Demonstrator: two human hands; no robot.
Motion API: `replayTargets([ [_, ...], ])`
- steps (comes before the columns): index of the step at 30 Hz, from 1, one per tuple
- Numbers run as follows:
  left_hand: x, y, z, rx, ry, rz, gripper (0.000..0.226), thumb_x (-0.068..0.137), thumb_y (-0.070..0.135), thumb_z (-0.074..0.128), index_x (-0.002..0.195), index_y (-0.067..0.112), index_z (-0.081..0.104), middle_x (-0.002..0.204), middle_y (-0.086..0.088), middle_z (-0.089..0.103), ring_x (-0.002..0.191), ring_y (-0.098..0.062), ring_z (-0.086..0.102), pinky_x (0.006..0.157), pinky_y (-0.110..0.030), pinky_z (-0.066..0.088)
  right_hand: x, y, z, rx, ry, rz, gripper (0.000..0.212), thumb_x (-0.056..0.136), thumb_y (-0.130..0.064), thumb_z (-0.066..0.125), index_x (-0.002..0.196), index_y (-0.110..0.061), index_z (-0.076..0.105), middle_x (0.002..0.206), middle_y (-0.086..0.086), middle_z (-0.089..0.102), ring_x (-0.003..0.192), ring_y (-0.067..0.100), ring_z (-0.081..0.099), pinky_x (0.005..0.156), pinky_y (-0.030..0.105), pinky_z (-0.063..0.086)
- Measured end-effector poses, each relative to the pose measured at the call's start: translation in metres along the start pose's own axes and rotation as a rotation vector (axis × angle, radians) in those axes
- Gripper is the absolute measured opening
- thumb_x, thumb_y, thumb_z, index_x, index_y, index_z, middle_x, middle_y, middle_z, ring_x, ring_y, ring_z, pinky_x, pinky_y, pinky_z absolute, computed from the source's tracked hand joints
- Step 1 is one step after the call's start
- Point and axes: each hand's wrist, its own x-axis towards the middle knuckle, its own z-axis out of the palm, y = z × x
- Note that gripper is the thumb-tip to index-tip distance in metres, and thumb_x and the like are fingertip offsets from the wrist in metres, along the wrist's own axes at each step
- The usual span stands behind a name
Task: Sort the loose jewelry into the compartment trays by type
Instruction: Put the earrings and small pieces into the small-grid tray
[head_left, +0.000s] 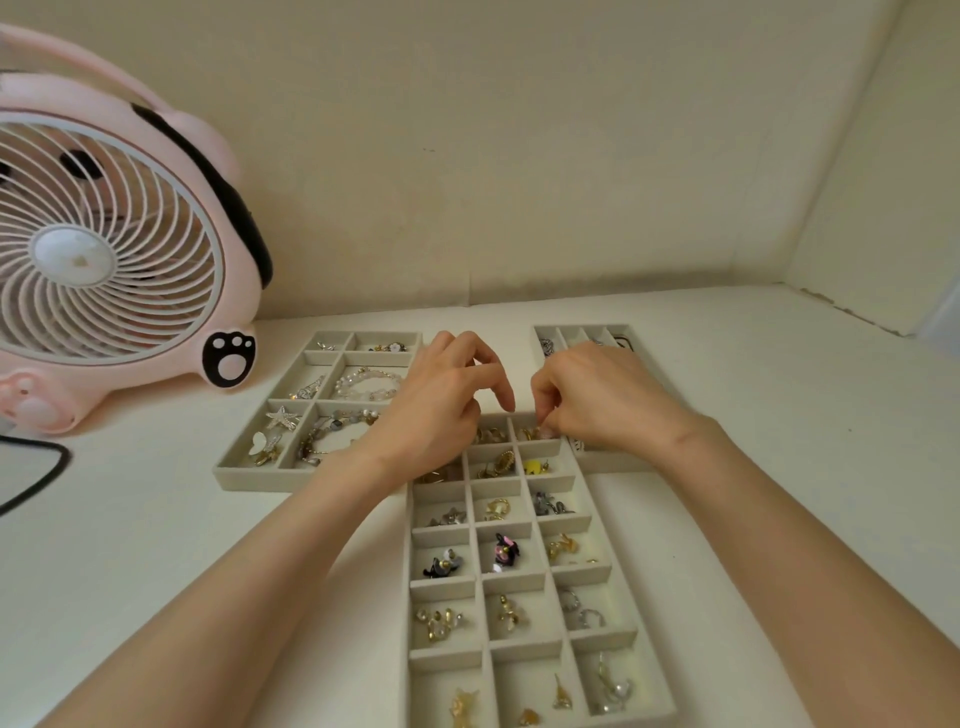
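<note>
A grey middle tray (447, 581) with many small compartments holds earrings and small charms. My right hand (602, 400) reaches into its far right compartment, where thumb and fingertips pinch a small gold piece (531, 432). My left hand (441, 410) hovers over the far left end of the same tray, fingers loosely curled and index finger pointing down; nothing shows in it. A left tray (249, 480) carries bead bracelets (366, 384) and a starfish brooch (282, 417). A right tray (615, 462) with long slots lies mostly hidden under my right hand.
A pink fan (104, 249) with a paw print stands at the back left on the white table. A black cable (39, 475) loops at the left edge. Walls close off the back and the right side.
</note>
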Motion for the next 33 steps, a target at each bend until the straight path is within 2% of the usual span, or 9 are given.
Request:
replayTargets([
  [2,0.000,0.001,0.000,0.009,-0.009,0.008,0.051,0.071,-0.015,0.039,0.093,0.021,0.068,0.109,0.000,0.052,0.098,-0.016,0.036,0.087,-0.035,0.035,-0.004,0.004,-0.005,0.028,-0.026,0.004,0.010,0.081,-0.021,0.069,0.078,-0.030,0.070,0.076,-0.013,0.056,0.079,0.010,0.053,0.063,0.024,0.033],
  [7,-0.002,0.002,0.005,0.071,-0.030,0.096,0.058,0.066,-0.015,0.035,0.096,0.022,0.068,0.112,-0.003,0.053,0.094,-0.016,0.036,0.084,-0.039,0.036,-0.011,0.010,-0.010,0.102,-0.018,0.043,0.038,0.083,-0.004,0.050,0.087,-0.036,0.072,0.097,-0.011,0.053,0.089,0.011,0.055,0.070,0.026,0.040],
  [10,-0.003,0.003,0.006,0.176,-0.091,0.121,0.052,0.072,-0.012,0.042,0.097,0.025,0.068,0.122,-0.003,0.050,0.107,-0.023,0.042,0.092,-0.042,0.033,-0.011,0.010,-0.008,0.130,-0.024,0.036,0.044,0.081,0.001,0.046,0.085,-0.033,0.073,0.103,-0.009,0.048,0.092,0.012,0.052,0.073,0.029,0.044],
  [15,-0.001,0.005,0.008,0.287,-0.119,0.148,0.054,0.073,-0.010,0.046,0.104,0.028,0.067,0.133,-0.002,0.044,0.117,-0.025,0.037,0.099,-0.040,0.028,-0.008,0.010,0.002,0.106,-0.052,0.038,0.040,0.082,0.000,0.047,0.089,-0.029,0.073,0.108,-0.007,0.046,0.085,0.011,0.044,0.069,0.027,0.033],
  [20,0.001,0.007,0.008,0.346,-0.113,0.157,0.055,0.072,-0.010,0.048,0.107,0.028,0.066,0.135,-0.005,0.042,0.118,-0.027,0.037,0.098,-0.039,0.026,-0.007,0.010,0.004,0.094,-0.037,0.038,0.041,0.082,-0.001,0.047,0.095,-0.029,0.073,0.105,-0.006,0.043,0.085,0.011,0.042,0.069,0.027,0.031],
  [25,-0.001,0.004,0.009,0.260,-0.105,0.129,0.055,0.073,-0.013,0.045,0.103,0.027,0.068,0.133,-0.005,0.045,0.114,-0.026,0.040,0.096,-0.039,0.028,-0.007,0.012,0.004,0.104,-0.048,0.025,0.044,0.081,0.000,0.045,0.094,-0.032,0.072,0.104,-0.008,0.042,0.087,0.012,0.044,0.070,0.028,0.032],
  [29,-0.001,0.002,0.007,0.117,-0.078,0.080,0.055,0.073,-0.011,0.042,0.103,0.027,0.067,0.128,0.001,0.046,0.111,-0.019,0.038,0.094,-0.033,0.024,-0.006,0.016,0.003,0.157,-0.035,0.013,0.047,0.082,0.000,0.044,0.088,-0.037,0.072,0.104,-0.008,0.047,0.092,0.013,0.049,0.075,0.030,0.040],
  [31,0.000,-0.001,0.004,0.053,-0.049,0.038,0.049,0.076,-0.008,0.044,0.103,0.027,0.065,0.125,0.003,0.048,0.108,-0.017,0.036,0.090,-0.029,0.021,-0.006,0.018,0.002,0.190,-0.013,0.009,0.044,0.082,-0.003,0.046,0.083,-0.039,0.072,0.101,-0.010,0.048,0.087,0.009,0.046,0.078,0.031,0.042],
  [33,0.002,-0.005,0.001,-0.010,-0.013,0.006,0.038,0.080,0.003,0.045,0.104,0.028,0.063,0.120,0.005,0.051,0.108,-0.017,0.038,0.089,-0.030,0.024,-0.005,0.018,0.003,0.211,-0.019,0.003,0.036,0.083,-0.011,0.049,0.080,-0.038,0.072,0.101,-0.011,0.049,0.086,0.007,0.044,0.079,0.031,0.041],
])
